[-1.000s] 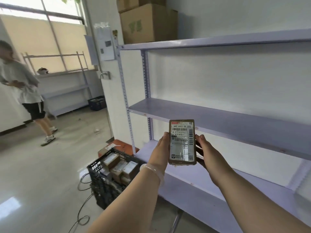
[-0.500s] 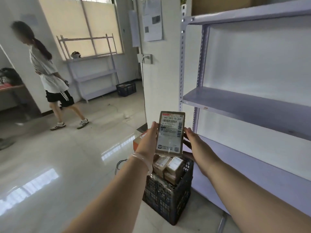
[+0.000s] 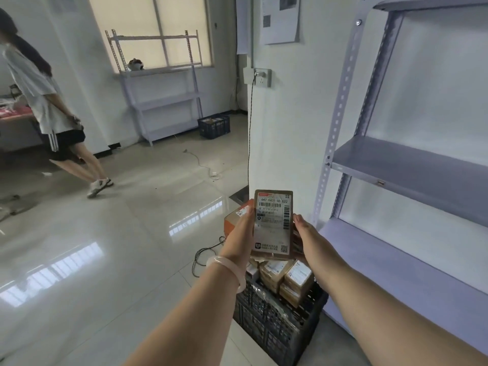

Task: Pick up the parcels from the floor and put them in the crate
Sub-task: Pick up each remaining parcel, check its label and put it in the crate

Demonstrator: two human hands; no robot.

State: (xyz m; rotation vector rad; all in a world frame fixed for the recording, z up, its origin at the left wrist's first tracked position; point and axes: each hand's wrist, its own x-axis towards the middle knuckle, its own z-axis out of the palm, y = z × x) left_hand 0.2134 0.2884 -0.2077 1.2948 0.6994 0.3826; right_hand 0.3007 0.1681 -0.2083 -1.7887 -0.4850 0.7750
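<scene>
We are holding one parcel (image 3: pixel 273 224) upright, label toward us, between both hands, directly above the black crate (image 3: pixel 277 323). The left hand (image 3: pixel 240 240) is gripping the parcel's left edge and the right hand (image 3: pixel 309 240) is gripping its right edge. The fingers of both hands are wrapping behind the cardboard and are mostly hidden. The crate is standing on the floor (image 3: pixel 132 247) just beside the shelf unit (image 3: pixel 412 167), and it is already holding several stacked parcels (image 3: pixel 289 278). An orange box (image 3: pixel 233 219) is lying behind the crate. We are judging the step in hand to be delivery into the crate, with the pick-up done. The next move is calling for lowering the parcel, tilting it flat and seating it on the stacked parcels before releasing both grips.
</scene>
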